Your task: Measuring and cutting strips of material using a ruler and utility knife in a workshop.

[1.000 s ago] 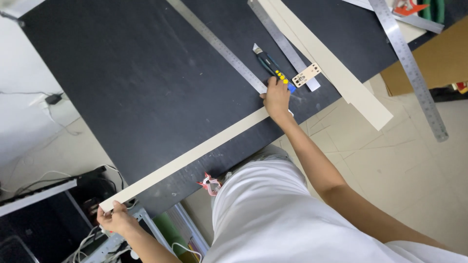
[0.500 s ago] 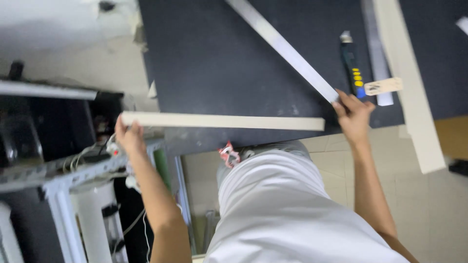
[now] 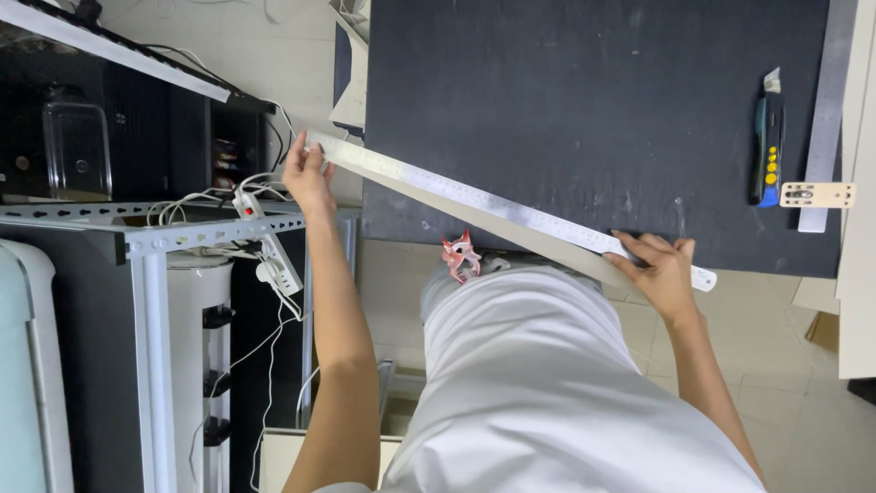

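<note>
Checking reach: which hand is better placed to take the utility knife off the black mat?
Probably the right hand: it holds the ruler end nearest the utility knife; the left hand holds the far end.

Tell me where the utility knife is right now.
In the head view the utility knife lies on the black mat at upper right, beside a steel ruler and apart from the right hand.
</note>
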